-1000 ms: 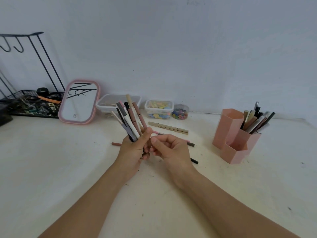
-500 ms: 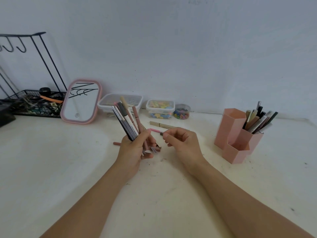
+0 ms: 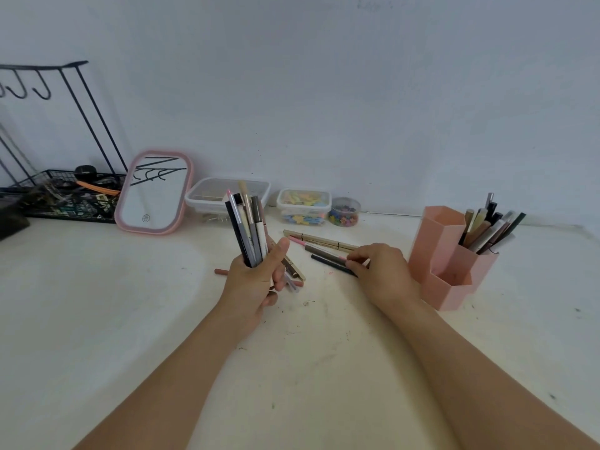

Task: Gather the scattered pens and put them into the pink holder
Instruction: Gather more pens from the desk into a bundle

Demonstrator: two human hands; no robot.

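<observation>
My left hand (image 3: 256, 284) grips an upright bundle of several pens (image 3: 248, 230) above the white table. My right hand (image 3: 380, 269) rests on the table to the right, its fingertips pinching the near ends of loose pens: a grey pen (image 3: 324, 252) and a dark pen (image 3: 328, 263). A long gold pen (image 3: 319, 238) and a pink pen (image 3: 297, 240) lie just behind them. A brown pen (image 3: 221, 271) lies left of my left hand. The pink holder (image 3: 444, 254) stands at the right with several pens (image 3: 490, 230) in its back compartment.
A pink-framed mirror (image 3: 154, 193) leans on the wall at the back left, beside a black wire rack (image 3: 61, 196). Clear plastic boxes (image 3: 227, 196) (image 3: 303, 206) and a small jar of beads (image 3: 345, 212) stand along the wall.
My right hand has moved right, away from the left hand, down onto the loose pens on the table. The bundle in my left hand has tilted more upright.
</observation>
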